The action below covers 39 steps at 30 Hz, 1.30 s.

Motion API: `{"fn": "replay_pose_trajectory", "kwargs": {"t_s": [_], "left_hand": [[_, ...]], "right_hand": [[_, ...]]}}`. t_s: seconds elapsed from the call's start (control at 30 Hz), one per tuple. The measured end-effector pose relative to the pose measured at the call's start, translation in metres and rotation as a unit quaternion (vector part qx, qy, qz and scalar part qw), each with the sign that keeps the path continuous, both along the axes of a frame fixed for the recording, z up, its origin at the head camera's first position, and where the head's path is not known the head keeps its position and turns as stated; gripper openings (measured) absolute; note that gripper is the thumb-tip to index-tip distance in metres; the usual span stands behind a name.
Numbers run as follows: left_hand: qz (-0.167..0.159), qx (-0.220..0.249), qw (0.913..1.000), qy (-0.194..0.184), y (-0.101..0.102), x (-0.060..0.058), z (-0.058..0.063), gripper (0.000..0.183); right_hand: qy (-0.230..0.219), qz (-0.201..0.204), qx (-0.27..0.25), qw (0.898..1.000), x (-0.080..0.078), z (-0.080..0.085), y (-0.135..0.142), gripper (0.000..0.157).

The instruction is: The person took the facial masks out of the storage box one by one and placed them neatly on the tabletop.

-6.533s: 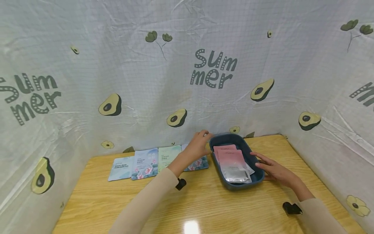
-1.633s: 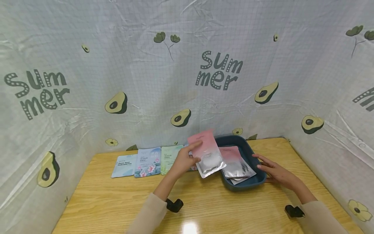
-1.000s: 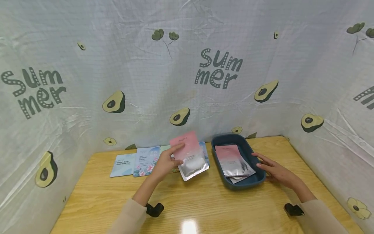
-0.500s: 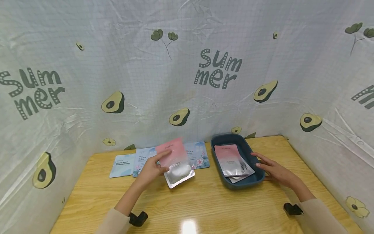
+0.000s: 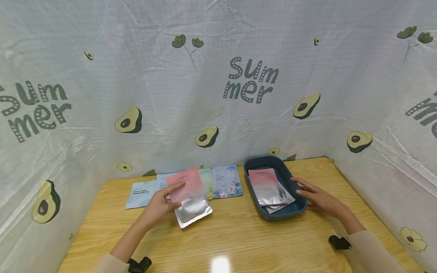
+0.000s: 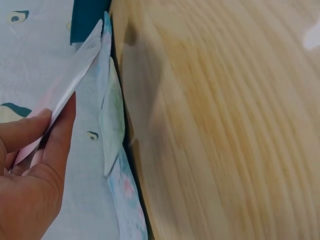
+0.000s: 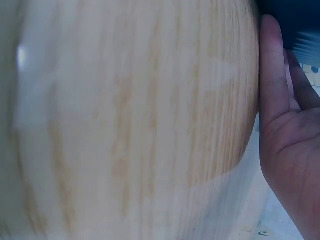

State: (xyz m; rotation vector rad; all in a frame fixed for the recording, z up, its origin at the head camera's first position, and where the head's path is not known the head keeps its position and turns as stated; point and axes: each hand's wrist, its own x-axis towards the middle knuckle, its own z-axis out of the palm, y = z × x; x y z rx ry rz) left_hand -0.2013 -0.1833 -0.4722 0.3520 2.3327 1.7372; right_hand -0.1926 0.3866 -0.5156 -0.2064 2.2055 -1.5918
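Row of packets: along the table's back edge, left of the tub
Tub: near back right corner
Stacked packets: inside tub
Held packet: in left hand, before the row
Right hand: at the tub's right side

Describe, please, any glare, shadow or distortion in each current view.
Head: white glare on the table near the picture's bottom, shine on the held pouch; left wrist: soft shadow and upper-right glare on the table; right wrist: hazy and bluish, the table's edge bowed beside the right hand.
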Motion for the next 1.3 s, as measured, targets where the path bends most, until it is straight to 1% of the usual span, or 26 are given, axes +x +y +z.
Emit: {"fn": "replay_pose_trajectory", "kwargs": {"t_s": [0.17,0.23,0.3,0.47,0.53,0.7,0.83,0.93,1.0,1.1,1.17,1.23,1.3], "left_hand": [[0.005,-0.002,0.9999,-0.014,-0.022,0.006,0.002,0.07],[0.012,-0.006,0.9998,-0.014,-0.032,0.008,0.002,0.07],[0.012,-0.01,0.9998,-0.011,-0.041,0.009,0.002,0.071],[-0.015,-0.017,0.9997,0.007,-0.065,0.011,0.002,0.07],[-0.034,-0.015,0.9993,0.01,-0.074,0.012,0.001,0.069],[-0.057,-0.029,0.998,-0.004,-0.096,0.018,0.0,0.066],[-0.06,-0.052,0.9966,-0.022,-0.113,0.024,0.0,0.067],[-0.053,-0.069,0.9955,-0.035,-0.126,0.027,0.0,0.068],[-0.041,-0.101,0.9937,-0.028,-0.135,0.028,-0.001,0.067],[-0.018,-0.165,0.986,-0.013,-0.148,0.031,-0.003,0.064],[0.0,-0.204,0.9789,-0.015,-0.155,0.033,-0.004,0.063],[0.009,-0.223,0.9745,-0.028,-0.161,0.033,-0.006,0.064],[0.013,-0.229,0.9726,-0.04,-0.167,0.031,-0.009,0.063]], "right_hand": [[-0.002,-0.002,-0.001,1.0,-0.003,0.0,0.0,0.062],[-0.001,-0.003,-0.001,1.0,-0.004,0.0,0.0,0.062],[0.0,-0.003,-0.002,1.0,-0.004,0.001,-0.001,0.062],[0.0,-0.001,-0.003,1.0,-0.005,0.002,-0.002,0.062],[-0.001,-0.002,-0.005,1.0,-0.005,0.003,-0.002,0.062],[-0.002,-0.004,-0.005,1.0,-0.005,0.002,-0.003,0.061],[-0.005,-0.003,-0.003,1.0,-0.005,0.002,-0.002,0.062],[-0.001,-0.003,-0.005,1.0,-0.006,0.002,-0.002,0.061],[0.005,-0.002,-0.004,1.0,-0.007,0.002,-0.003,0.061],[0.005,0.001,-0.003,1.0,-0.007,-0.001,-0.003,0.06],[0.002,0.004,-0.002,1.0,-0.006,-0.002,-0.003,0.06],[-0.003,0.002,-0.004,1.0,-0.004,-0.003,-0.003,0.06],[-0.003,-0.001,-0.006,1.0,-0.002,-0.002,-0.003,0.06]]}}
